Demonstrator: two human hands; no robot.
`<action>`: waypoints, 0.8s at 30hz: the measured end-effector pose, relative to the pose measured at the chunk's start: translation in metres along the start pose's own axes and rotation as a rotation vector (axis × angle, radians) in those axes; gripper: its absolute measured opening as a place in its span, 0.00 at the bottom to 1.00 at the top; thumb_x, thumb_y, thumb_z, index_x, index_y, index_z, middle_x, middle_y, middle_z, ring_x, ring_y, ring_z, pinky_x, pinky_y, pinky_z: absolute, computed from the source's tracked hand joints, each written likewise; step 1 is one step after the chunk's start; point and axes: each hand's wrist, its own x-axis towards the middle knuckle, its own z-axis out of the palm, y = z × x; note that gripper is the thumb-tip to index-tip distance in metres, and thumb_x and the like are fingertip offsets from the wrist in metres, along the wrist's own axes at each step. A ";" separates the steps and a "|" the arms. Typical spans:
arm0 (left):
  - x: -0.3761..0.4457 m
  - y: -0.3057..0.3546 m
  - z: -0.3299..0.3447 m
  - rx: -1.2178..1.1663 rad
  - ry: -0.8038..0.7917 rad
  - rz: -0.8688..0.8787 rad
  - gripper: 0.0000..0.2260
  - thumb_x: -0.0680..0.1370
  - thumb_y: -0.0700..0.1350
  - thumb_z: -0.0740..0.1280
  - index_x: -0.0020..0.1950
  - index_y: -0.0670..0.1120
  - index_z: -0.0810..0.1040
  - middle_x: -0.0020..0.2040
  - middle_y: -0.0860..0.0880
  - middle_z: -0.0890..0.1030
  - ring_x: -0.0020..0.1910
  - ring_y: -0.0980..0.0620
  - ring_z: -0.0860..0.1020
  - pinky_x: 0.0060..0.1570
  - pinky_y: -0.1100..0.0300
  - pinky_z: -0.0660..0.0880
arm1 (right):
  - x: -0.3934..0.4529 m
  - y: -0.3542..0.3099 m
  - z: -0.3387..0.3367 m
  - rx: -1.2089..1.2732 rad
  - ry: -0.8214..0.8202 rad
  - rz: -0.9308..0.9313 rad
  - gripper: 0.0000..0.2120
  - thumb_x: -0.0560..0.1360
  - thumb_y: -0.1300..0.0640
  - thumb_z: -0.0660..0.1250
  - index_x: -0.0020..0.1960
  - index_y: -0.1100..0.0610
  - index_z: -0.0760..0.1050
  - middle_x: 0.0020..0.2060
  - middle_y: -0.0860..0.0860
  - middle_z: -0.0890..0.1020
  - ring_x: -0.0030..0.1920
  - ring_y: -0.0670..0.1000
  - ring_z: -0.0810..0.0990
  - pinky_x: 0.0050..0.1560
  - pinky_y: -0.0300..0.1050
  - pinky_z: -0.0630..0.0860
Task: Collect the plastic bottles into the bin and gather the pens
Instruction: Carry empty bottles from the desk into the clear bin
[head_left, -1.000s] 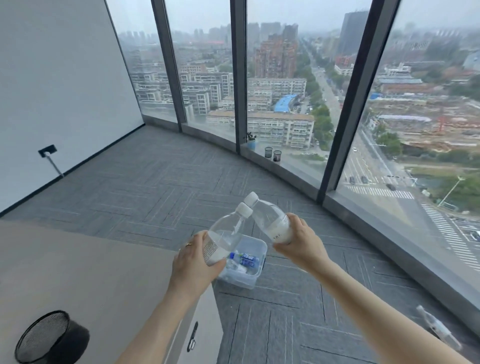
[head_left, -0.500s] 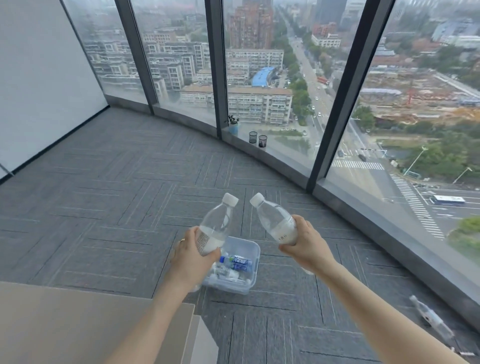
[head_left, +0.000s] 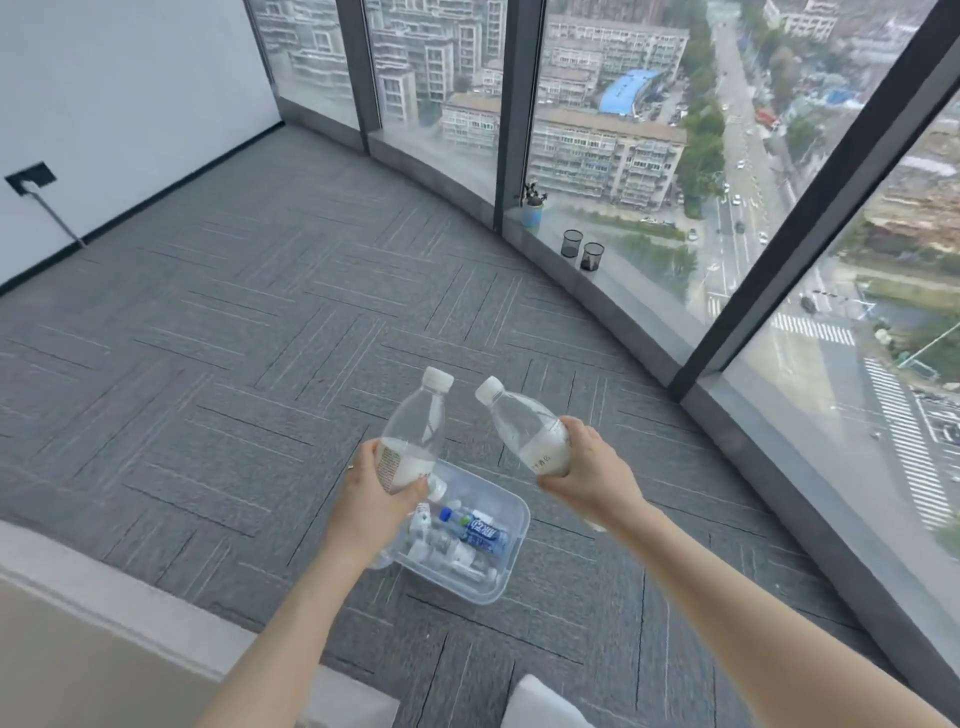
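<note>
Left hand (head_left: 371, 506): grip wrapped round the lower body of a clear bottle (head_left: 413, 434), white cap up and tipped slightly right, held over the near-left corner of the bin.
Right hand (head_left: 589, 475): grip clamped on a second clear bottle (head_left: 524, 428), its cap leaning left toward the first one; the two caps sit near each other, not touching.
Bin (head_left: 511, 558): clear plastic tub on the grey carpet, directly below and between the hands.
Inside the bin: several bottles lying jumbled, among them a blue-labelled bottle (head_left: 478, 530).
Windowsill: two dark mesh cups (head_left: 582, 249) side by side, a small potted plant (head_left: 532, 205) just beyond them.
Pens: none I can make out.
Table (head_left: 78, 649): beige edge at lower left.
</note>
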 end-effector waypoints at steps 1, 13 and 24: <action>0.006 0.003 0.005 0.004 0.003 -0.015 0.26 0.73 0.51 0.70 0.65 0.48 0.61 0.55 0.48 0.72 0.50 0.46 0.75 0.47 0.51 0.76 | 0.012 0.001 -0.001 -0.009 -0.018 -0.016 0.32 0.67 0.50 0.70 0.68 0.49 0.61 0.56 0.49 0.73 0.54 0.52 0.75 0.52 0.49 0.75; 0.085 -0.007 0.029 -0.088 -0.023 -0.178 0.27 0.73 0.48 0.70 0.67 0.47 0.62 0.56 0.47 0.72 0.50 0.48 0.74 0.44 0.56 0.70 | 0.109 0.002 0.041 -0.163 -0.161 -0.055 0.35 0.68 0.46 0.69 0.71 0.50 0.59 0.62 0.49 0.73 0.64 0.54 0.71 0.71 0.62 0.55; 0.179 -0.101 0.047 -0.021 -0.006 -0.347 0.28 0.71 0.51 0.71 0.66 0.45 0.63 0.58 0.47 0.66 0.54 0.45 0.73 0.47 0.54 0.71 | 0.169 0.006 0.143 -0.261 -0.277 0.097 0.34 0.68 0.47 0.68 0.71 0.48 0.60 0.64 0.50 0.71 0.67 0.56 0.65 0.73 0.62 0.44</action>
